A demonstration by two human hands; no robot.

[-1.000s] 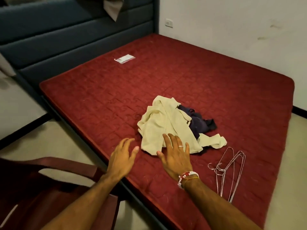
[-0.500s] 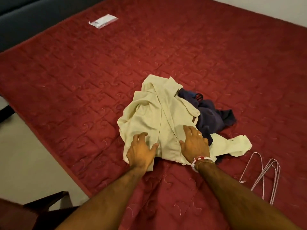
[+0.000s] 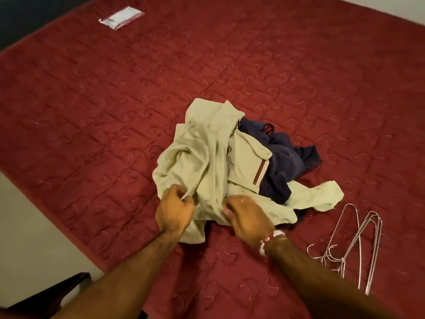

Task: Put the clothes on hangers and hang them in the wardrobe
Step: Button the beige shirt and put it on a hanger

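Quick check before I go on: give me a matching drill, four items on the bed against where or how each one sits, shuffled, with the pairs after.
Items
1. cream garment
2. navy garment
3. wire hangers
4. white packet

States
a. alone near the far-left edge of the mattress
b. gripped by the left hand and the right hand
c. lying untouched, to the right of the clothes
d. partly tucked under the cream cloth

Pairs: 1-b, 2-d, 3-c, 4-a
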